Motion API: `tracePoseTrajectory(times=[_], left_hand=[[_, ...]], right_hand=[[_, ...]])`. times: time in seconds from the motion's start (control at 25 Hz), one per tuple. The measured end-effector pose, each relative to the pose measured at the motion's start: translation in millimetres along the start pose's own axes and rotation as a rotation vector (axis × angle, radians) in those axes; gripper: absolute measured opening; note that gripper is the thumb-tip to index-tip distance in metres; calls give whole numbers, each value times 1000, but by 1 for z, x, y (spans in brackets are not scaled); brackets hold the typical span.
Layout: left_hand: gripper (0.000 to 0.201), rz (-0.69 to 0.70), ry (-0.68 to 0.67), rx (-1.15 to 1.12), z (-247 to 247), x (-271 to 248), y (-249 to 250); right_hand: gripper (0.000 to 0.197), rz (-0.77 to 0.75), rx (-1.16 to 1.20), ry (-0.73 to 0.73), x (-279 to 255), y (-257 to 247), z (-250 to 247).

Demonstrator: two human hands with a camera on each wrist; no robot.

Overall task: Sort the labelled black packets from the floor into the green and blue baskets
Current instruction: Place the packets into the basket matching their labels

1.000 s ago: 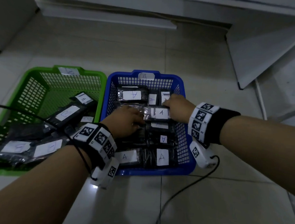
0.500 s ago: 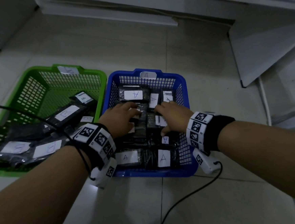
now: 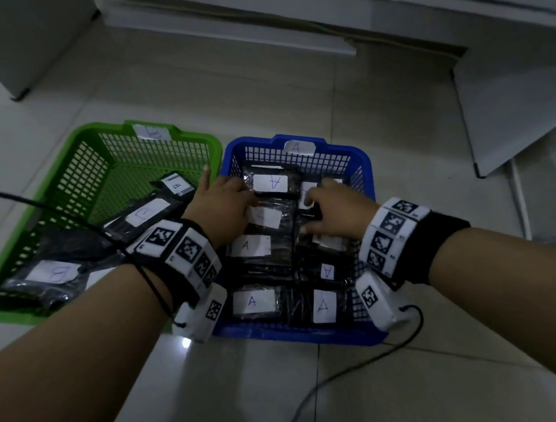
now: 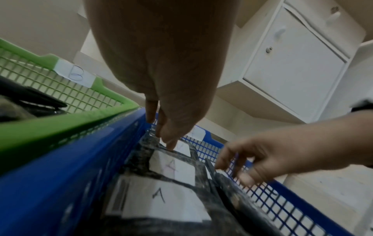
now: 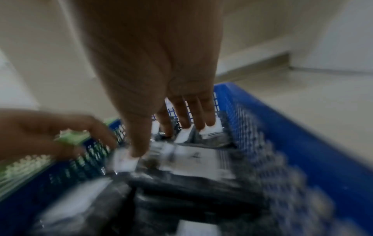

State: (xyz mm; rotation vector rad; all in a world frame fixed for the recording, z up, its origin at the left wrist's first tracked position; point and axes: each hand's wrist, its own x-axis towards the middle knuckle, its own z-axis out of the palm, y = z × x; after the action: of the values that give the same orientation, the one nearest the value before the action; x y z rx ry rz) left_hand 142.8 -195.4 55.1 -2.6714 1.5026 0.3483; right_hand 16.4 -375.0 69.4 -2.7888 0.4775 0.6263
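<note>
The blue basket (image 3: pixel 293 336), tagged A, holds several black packets with white A labels, such as the far packet (image 3: pixel 270 183). Beside it on the left stands the green basket (image 3: pixel 76 138), tagged B, with several B packets (image 3: pixel 146 213). Both hands are inside the blue basket. My left hand (image 3: pixel 224 203) lies palm down with straight fingers (image 4: pixel 169 142) touching the edge of a far-left packet (image 4: pixel 173 166). My right hand (image 3: pixel 333 205) presses its straight fingers (image 5: pixel 207 118) and thumb on the far-right packets (image 5: pixel 193 159). Neither hand grips anything.
The baskets stand side by side on pale floor tiles (image 3: pixel 422 388). A white cabinet (image 4: pixel 292 63) and a leaning white board (image 3: pixel 511 106) are at the far right, and white furniture (image 3: pixel 28 24) at the far left. Black cables (image 3: pixel 340 379) trail from both wrists.
My left hand has slid toward the far-left corner of the blue basket, and my right hand has moved around over its far-right packets. Some packets under the hands have shifted.
</note>
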Motion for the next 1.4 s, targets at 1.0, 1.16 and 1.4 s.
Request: tracePoseTrajectory(times=[1.0,1.16,1.4], left_hand=[[44,319,-380,362,-139,-50,-98],[38,192,-320,271,-119,-53,-151],[31,114,-349,-21,-49,-24,-219]], right_hand=[[65,-281,-113,-92,-25,-77,-55],[53,-353,-189,-80,3,-124,-62],[40,-180,-42,-106,82,-188,-58]])
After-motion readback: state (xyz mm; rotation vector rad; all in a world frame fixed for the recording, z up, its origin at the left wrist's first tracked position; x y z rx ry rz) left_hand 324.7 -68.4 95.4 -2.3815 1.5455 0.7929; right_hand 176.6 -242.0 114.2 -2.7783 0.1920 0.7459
